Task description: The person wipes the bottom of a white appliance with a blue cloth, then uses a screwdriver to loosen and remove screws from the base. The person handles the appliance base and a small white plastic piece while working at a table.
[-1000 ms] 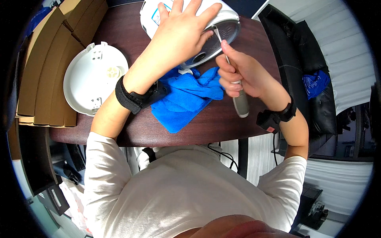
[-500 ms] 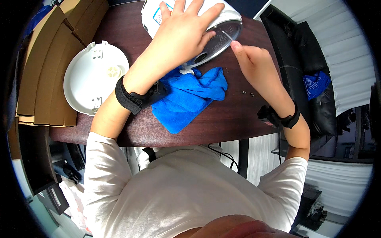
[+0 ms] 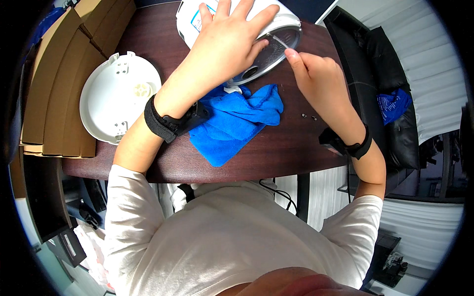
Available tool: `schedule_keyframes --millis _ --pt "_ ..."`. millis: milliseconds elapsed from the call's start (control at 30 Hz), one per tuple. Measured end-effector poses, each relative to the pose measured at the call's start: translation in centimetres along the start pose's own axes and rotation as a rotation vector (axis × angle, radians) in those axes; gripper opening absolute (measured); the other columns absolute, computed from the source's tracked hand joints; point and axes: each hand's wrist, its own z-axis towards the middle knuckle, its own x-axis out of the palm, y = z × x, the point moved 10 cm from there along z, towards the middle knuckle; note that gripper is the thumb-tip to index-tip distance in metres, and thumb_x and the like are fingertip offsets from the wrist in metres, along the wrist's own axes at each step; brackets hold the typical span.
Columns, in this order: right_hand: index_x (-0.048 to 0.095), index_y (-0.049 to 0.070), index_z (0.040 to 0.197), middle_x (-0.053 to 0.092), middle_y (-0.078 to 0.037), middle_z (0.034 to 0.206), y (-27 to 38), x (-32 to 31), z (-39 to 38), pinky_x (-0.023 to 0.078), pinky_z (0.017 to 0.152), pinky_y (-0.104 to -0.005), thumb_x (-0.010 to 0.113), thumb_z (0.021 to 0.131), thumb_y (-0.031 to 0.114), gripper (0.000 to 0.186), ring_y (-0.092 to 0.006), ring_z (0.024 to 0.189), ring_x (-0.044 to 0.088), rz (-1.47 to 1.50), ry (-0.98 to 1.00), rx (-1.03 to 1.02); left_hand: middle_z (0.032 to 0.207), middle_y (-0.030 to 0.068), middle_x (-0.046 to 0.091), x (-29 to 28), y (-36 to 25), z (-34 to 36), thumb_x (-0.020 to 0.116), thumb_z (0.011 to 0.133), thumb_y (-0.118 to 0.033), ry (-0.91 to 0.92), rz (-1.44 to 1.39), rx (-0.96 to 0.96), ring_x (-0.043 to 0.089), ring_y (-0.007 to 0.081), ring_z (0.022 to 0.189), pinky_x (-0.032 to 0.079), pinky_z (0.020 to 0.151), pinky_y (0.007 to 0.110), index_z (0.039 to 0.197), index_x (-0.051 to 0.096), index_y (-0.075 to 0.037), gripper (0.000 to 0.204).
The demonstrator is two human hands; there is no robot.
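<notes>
A white rounded appliance (image 3: 282, 18) with a dark grey perforated end face lies at the table's far side. My left hand (image 3: 229, 39) presses on its top with fingers spread, the thumb over the rim of the end face. In my right hand (image 3: 318, 76) is a screwdriver (image 3: 279, 40); only its thin metal shaft shows. The shaft's tip meets the upper rim of the end face, and my closed fingers hide the handle. A crumpled blue cloth (image 3: 237, 123) lies below the appliance. Several small screws (image 3: 304, 115) lie on the table, left of my right wrist.
A round white plastic cover (image 3: 106, 101) with a cream-coloured wheel-like part (image 3: 141, 90) rests at the left. Cardboard boxes (image 3: 61, 93) stand along the table's left edge. A black sofa (image 3: 390, 74) stands beyond the right edge.
My right hand has shifted slightly left and up, and the screwdriver's tip has moved from over the end face to its upper rim. My left hand stays in place.
</notes>
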Motion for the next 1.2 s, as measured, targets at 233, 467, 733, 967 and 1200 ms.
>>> schedule_keyframes --millis 233,467,733,967,1200 --pt "0.058 0.002 0.056 0.053 -0.018 0.049 -0.1 0.4 -0.2 0.045 0.041 -0.0385 0.052 0.096 0.035 0.052 -0.0335 0.044 0.058 0.005 0.002 0.003 0.141 0.0247 0.037 -0.5 -0.3 0.4 0.062 0.085 -0.021 0.081 -0.073 -0.02 0.032 0.0534 0.128 0.03 0.095 0.071 0.135 0.044 -0.015 0.053" --pt "0.054 0.003 0.055 0.051 -0.014 0.044 -1.1 2.0 0.0 0.043 0.037 -0.0353 0.045 0.098 0.043 0.06 -0.0287 0.037 0.054 0.248 0.064 0.037 0.138 0.0294 0.036 -0.6 -0.4 0.4 0.061 0.085 -0.018 0.118 -0.092 -0.036 0.033 0.056 0.125 0.03 0.095 0.07 0.134 0.045 -0.009 0.053" --pt "0.031 0.015 0.065 0.021 0.006 0.049 3.9 8.6 -5.0 0.031 0.038 -0.0266 0.022 0.1 0.055 0.054 -0.0104 0.039 0.028 1.756 0.875 0.79 0.145 0.0154 0.037 -0.1 0.0 0.0 0.065 0.085 -0.023 0.008 -0.034 -0.02 0.032 0.0476 0.132 0.03 0.096 0.071 0.138 0.042 -0.028 0.058" --pt "0.048 0.007 0.059 0.043 -0.005 0.046 -1.6 4.7 -2.2 0.037 0.04 -0.0311 0.042 0.099 0.044 0.055 -0.0202 0.038 0.045 0.734 0.298 0.334 0.145 0.0157 0.036 -0.1 -0.2 0.0 0.064 0.085 -0.024 0.011 -0.026 -0.009 0.031 0.0475 0.132 0.03 0.097 0.072 0.138 0.042 -0.028 0.058" --pt "0.057 0.002 0.058 0.052 -0.018 0.049 -1.1 1.0 -0.7 0.044 0.043 -0.0403 0.049 0.097 0.035 0.052 -0.0349 0.045 0.057 0.1 0.019 0.059 0.145 0.0157 0.037 -0.1 -0.1 0.0 0.063 0.086 -0.025 0.012 -0.023 -0.019 0.032 0.0475 0.132 0.029 0.097 0.071 0.138 0.042 -0.028 0.056"
